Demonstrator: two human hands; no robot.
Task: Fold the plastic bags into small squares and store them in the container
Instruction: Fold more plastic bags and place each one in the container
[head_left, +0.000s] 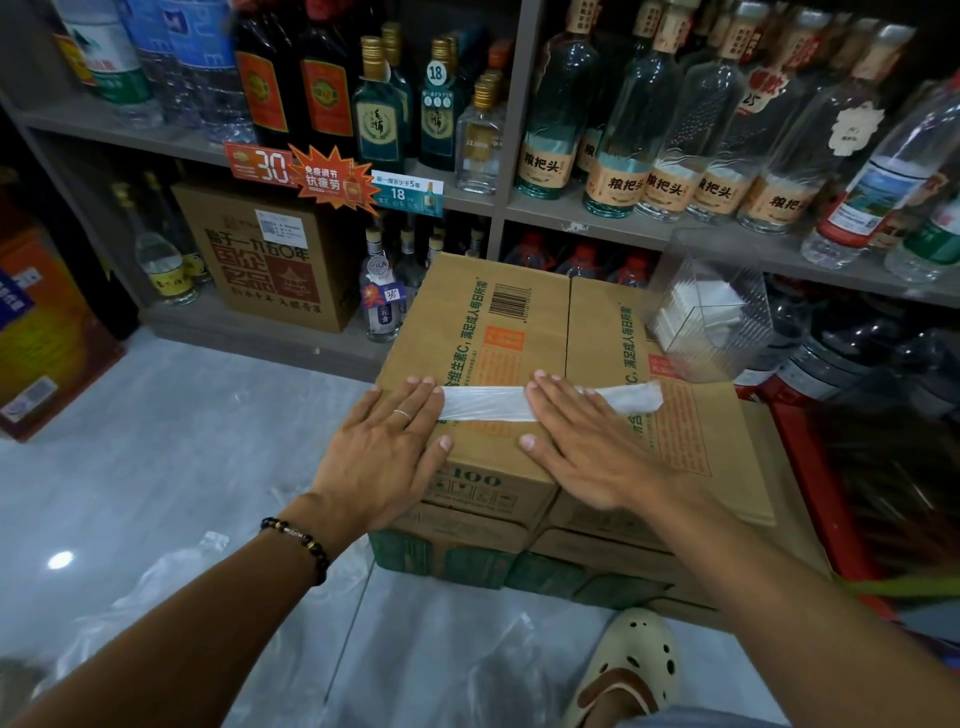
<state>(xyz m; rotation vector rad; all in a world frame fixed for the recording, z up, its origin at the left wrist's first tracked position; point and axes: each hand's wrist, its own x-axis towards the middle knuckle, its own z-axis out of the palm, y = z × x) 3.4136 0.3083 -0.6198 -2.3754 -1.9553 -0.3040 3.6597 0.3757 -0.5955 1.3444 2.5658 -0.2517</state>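
A white plastic bag, folded into a long narrow strip, lies flat across the top of a brown cardboard box. My left hand presses its left end with straight fingers. My right hand lies flat over the strip's middle, and the right end sticks out past it. A clear plastic container stands on the box's far right corner, with folded white bags inside.
Shelves full of glass bottles rise right behind the box. Loose clear plastic bags lie on the grey tiled floor at the lower left. A red crate stands to the right. My foot in a cream clog is below the box.
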